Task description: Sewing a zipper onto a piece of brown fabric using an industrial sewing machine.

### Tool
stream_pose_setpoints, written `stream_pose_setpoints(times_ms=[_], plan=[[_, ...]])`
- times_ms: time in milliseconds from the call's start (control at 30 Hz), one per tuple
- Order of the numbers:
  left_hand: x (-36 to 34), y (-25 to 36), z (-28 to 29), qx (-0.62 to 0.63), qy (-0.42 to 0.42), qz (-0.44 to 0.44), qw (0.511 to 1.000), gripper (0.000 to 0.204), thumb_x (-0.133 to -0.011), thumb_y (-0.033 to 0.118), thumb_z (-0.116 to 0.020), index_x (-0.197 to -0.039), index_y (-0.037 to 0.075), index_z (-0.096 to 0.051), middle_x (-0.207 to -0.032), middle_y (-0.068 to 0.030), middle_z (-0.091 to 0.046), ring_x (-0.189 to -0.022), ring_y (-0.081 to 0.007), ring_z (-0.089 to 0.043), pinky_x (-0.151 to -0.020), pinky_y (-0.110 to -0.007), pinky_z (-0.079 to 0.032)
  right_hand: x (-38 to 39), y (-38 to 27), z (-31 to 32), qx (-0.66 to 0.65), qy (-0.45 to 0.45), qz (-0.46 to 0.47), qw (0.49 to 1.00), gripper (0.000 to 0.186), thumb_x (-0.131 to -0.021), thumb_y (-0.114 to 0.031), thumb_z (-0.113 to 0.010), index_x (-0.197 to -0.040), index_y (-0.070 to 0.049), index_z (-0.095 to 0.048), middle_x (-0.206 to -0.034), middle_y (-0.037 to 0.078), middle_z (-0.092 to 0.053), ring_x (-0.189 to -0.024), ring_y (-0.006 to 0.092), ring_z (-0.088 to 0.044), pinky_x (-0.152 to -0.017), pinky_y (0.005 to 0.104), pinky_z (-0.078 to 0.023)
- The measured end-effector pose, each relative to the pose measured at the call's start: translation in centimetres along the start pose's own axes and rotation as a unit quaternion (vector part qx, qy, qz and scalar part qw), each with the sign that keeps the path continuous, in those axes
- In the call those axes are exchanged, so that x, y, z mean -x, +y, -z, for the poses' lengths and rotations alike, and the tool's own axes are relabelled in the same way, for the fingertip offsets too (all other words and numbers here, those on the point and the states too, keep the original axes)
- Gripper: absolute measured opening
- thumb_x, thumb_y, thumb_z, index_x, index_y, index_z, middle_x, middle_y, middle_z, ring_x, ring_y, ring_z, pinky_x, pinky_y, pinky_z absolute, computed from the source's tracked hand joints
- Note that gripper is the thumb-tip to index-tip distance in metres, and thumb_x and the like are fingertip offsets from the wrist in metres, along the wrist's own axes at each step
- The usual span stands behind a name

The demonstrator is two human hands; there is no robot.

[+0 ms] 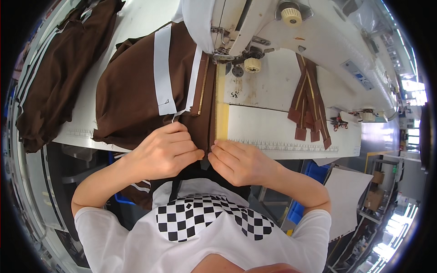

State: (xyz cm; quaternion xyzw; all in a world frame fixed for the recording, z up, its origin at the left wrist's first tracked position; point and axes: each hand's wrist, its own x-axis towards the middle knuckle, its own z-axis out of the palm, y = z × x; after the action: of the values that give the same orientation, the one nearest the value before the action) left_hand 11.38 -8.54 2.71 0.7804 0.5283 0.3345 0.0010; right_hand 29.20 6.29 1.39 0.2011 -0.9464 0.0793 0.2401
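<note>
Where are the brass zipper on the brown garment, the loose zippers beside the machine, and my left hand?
brass zipper (pixel 203 86), head view, mid-length of its teeth.
loose zippers (pixel 309 102), head view, middle of the brown bundle.
left hand (pixel 166 152), head view, back of the hand.

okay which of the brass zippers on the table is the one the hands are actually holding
The zipper sewn into the brown garment, running under the sewing machine. Both hands, left hand and right hand, pinch its lower end. The loose zippers lie untouched to the right.
</note>
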Motion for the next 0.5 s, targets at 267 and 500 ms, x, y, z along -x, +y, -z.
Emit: stream_pose_setpoints(times_ms=[267, 500], plan=[[-1.1, -3.6, -1.0, -0.006, 0.022, -0.029, 0.999, 0.012, -0.066, 0.008, -0.069, -0.076, 0.001, -0.067, -0.068, -0.0038, -0.053, -0.068, -0.0208, -0.055, -0.071, -0.031, -0.046, -1.0, 2.0, -0.6, 0.029, -0.005, -0.057, 0.998, 0.017, -0.069, -0.007, -0.068, -0.085, 0.000, -0.065, -0.092, 0.010, -0.066, -0.087, 0.0226, -0.066, -0.073, 0.0308, -0.056], [-2.4, -7.0, -1.0, 0.000, 0.009, -0.049, 0.999, 0.015, -0.065, 0.002, -0.076, -0.079, 0.000, -0.069, -0.068, -0.0036, -0.054, -0.066, -0.0208, -0.054, -0.067, -0.032, -0.044, -1.7, 4.1, -1.2, 0.101, 0.003, -0.091, 0.991, 0.012, -0.065, -0.010, -0.064, -0.076, -0.006, -0.063, -0.084, 0.002, -0.060, -0.070, 0.0145, -0.055, -0.061, 0.0266, -0.044]])
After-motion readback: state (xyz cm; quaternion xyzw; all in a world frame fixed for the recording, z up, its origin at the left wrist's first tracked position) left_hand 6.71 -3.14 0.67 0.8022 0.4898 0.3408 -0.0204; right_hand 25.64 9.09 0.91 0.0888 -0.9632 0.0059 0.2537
